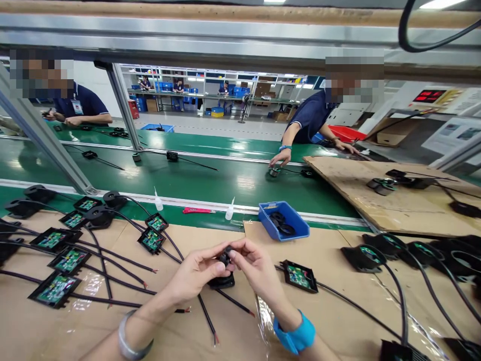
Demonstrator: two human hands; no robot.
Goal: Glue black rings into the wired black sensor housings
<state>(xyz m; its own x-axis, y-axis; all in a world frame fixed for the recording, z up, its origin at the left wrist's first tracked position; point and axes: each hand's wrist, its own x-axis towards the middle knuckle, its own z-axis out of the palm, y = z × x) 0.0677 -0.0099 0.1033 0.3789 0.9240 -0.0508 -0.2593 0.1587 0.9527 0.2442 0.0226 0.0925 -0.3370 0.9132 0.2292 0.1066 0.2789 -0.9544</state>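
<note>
At the middle of the cardboard-covered bench, my left hand [201,268] and my right hand [252,260] meet with bent fingers around a small black part [225,256]. Its exact kind is partly hidden by my fingertips. Just beneath them a black housing [222,282] rests on the cardboard, mostly covered by my hands. Cables with bare wire ends run out near it. Right of my right hand lies a black box with a green circuit board [299,276]. A blue bin [283,220] with black ring-like parts stands beyond my hands.
Several circuit-board boxes [56,288] with cables lie left; black fan-like housings [364,256] lie right. Glue bottles [230,209] and a red cutter [198,210] line the far edge. Across the green conveyor [233,180], a co-worker's hand [281,158] touches a round metal part. A metal post [122,108] rises left.
</note>
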